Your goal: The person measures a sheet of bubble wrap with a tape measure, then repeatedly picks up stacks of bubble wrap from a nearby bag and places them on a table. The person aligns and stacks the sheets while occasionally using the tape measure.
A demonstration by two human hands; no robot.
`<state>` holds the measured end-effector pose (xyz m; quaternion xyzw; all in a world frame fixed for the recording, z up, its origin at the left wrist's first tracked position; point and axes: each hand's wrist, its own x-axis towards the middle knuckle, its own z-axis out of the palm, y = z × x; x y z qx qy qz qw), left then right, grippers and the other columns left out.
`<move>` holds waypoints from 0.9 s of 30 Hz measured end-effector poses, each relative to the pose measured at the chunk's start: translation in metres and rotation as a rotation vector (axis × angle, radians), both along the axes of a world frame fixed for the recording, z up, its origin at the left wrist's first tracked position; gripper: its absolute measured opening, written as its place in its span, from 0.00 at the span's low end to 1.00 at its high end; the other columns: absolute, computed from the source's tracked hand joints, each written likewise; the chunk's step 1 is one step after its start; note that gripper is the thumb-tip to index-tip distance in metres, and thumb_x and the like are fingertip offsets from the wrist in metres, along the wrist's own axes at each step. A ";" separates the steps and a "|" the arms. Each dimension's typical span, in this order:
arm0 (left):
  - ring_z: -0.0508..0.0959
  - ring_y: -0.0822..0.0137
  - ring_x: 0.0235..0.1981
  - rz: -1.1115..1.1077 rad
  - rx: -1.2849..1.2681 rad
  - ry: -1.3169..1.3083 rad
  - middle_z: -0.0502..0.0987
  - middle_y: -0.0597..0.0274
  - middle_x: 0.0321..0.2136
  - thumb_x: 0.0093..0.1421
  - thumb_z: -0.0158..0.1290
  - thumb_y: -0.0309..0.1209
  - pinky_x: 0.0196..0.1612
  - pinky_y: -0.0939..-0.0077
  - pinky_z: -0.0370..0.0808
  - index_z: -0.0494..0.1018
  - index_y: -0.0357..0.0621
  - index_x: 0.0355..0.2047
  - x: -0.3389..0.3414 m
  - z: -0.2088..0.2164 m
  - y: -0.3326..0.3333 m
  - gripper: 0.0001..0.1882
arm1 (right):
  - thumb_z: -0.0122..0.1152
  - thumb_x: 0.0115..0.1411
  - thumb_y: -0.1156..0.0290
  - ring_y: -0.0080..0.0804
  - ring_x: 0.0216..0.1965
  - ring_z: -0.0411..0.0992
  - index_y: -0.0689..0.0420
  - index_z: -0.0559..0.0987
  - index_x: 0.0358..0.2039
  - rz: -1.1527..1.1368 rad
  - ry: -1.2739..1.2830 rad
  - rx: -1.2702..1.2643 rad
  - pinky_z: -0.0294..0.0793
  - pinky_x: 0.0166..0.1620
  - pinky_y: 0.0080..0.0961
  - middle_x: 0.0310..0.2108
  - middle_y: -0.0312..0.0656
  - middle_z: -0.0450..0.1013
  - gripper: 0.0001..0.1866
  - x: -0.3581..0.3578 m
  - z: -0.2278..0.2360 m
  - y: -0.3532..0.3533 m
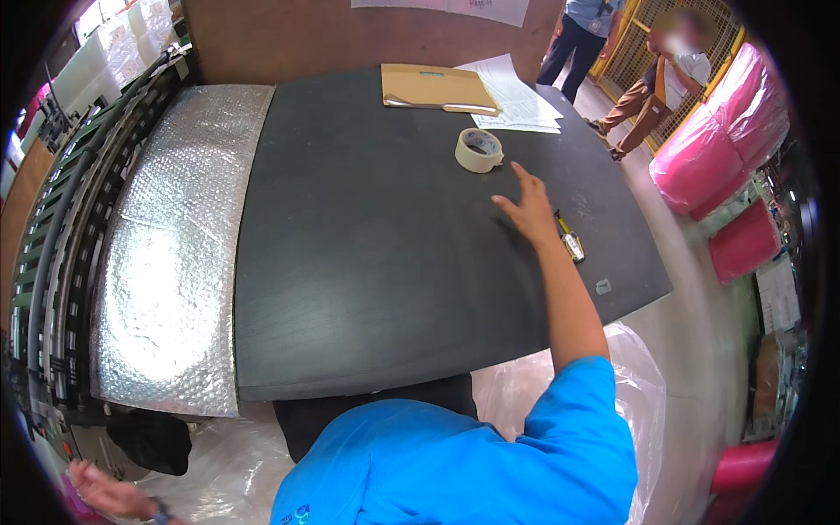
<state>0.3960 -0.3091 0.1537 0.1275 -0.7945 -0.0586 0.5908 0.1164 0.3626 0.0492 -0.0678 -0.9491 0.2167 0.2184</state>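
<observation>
My right hand (529, 210) reaches over the dark table top (376, 254), thumb and forefinger apart, with nothing between them. Just beyond its fingertips, a roll of pale masking tape (479, 151) lies on its side edge-down, its hole facing up. Beside my right wrist lies a small tool with yellow and silver parts (570, 238), perhaps a cutter; the arm is close to it. Low at the far left, away from the table, my left hand (112, 492) hangs with loosely bent fingers apart, and I see nothing in it. A dark band circles that wrist.
A brown folder (437, 87) and white papers (516, 96) lie at the table's far edge. Silver bubble sheet (175, 245) covers the left side, beside a dark slatted rack (52, 254). Clear plastic (634, 376) hangs near me. Two people stand or sit beyond, near pink wrapped bundles (709, 149).
</observation>
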 end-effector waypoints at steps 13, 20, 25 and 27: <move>0.68 0.56 0.34 -0.458 -0.001 -0.672 0.71 0.54 0.30 0.52 0.43 0.37 0.38 0.64 0.60 0.70 0.40 0.28 -0.109 -0.160 0.232 0.13 | 0.53 0.52 0.58 0.48 0.36 0.69 0.54 0.70 0.34 0.291 -0.242 -0.060 0.67 0.38 0.36 0.29 0.52 0.71 0.15 -0.125 0.011 0.008; 0.67 0.58 0.31 -0.426 0.015 -0.681 0.71 0.56 0.28 0.50 0.41 0.35 0.36 0.66 0.60 0.71 0.40 0.24 -0.109 -0.160 0.235 0.12 | 0.53 0.51 0.61 0.48 0.35 0.69 0.55 0.70 0.31 0.118 -0.120 -0.173 0.66 0.38 0.38 0.28 0.50 0.72 0.12 -0.177 0.021 0.005; 0.66 0.57 0.33 -0.450 0.015 -0.726 0.69 0.53 0.29 0.52 0.40 0.34 0.38 0.64 0.60 0.69 0.40 0.25 -0.110 -0.158 0.235 0.12 | 0.54 0.51 0.61 0.46 0.36 0.69 0.56 0.70 0.30 0.036 0.008 -0.071 0.66 0.39 0.35 0.30 0.49 0.72 0.12 -0.249 0.038 -0.006; 0.66 0.58 0.32 -0.439 0.017 -0.706 0.70 0.54 0.28 0.51 0.40 0.35 0.37 0.65 0.60 0.70 0.41 0.24 -0.111 -0.159 0.235 0.12 | 0.54 0.51 0.62 0.46 0.38 0.68 0.56 0.70 0.32 -0.004 -0.060 -0.073 0.65 0.41 0.36 0.32 0.49 0.71 0.12 -0.274 0.044 -0.014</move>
